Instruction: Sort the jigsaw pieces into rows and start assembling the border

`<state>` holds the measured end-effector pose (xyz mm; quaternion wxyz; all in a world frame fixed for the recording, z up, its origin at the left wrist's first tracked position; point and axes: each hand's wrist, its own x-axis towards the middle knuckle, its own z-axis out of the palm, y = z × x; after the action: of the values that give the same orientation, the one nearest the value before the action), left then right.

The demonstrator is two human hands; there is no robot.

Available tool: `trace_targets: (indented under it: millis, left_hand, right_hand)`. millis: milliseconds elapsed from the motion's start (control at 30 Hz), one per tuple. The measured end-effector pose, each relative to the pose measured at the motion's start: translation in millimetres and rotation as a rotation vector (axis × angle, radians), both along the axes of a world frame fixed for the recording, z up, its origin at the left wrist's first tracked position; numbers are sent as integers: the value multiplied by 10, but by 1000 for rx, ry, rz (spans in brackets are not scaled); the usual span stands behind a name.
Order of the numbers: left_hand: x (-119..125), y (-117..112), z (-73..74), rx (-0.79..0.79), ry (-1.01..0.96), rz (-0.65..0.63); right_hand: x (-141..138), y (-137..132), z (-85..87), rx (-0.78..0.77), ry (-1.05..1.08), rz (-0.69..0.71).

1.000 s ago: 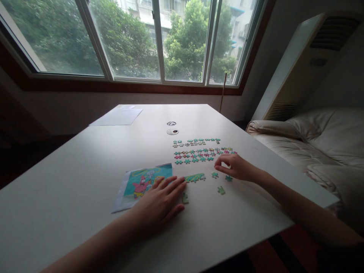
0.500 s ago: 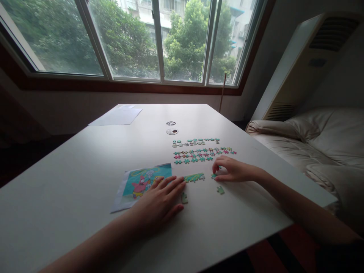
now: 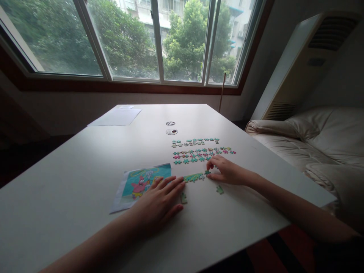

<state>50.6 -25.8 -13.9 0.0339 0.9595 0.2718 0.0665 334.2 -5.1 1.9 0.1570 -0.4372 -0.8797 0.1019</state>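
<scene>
My left hand (image 3: 162,197) lies flat with its fingers stretched out, over the lower right part of a cartoon picture sheet (image 3: 139,184). Its fingertips touch the left end of a joined puzzle strip (image 3: 193,177). My right hand (image 3: 226,170) pinches a green puzzle piece (image 3: 207,172) between thumb and fingers, just beyond the strip's right end. A loose green piece (image 3: 219,189) lies below the right hand. Beside my left fingers sits another loose piece (image 3: 184,198), partly hidden by them.
Several rows of loose puzzle pieces (image 3: 196,155) lie behind the strip. Farther back are two round inserts (image 3: 171,132) in the white table (image 3: 71,174). White paper (image 3: 115,116) rests at the far left edge. A pale sofa (image 3: 284,140) stands to the right.
My right hand has moved left with the pinched puzzle piece, bringing it close to the strip's right end. My left hand has stayed in place.
</scene>
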Motion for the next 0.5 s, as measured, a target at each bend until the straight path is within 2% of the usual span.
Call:
trace_targets:
  millis: [300, 500]
  left_hand:
    - [11, -1, 12, -1, 19, 5]
    - [0, -6, 17, -3, -6, -2]
  right_hand:
    - [-28, 16, -20, -6, 14, 34]
    - [-5, 24, -20, 42, 78, 88]
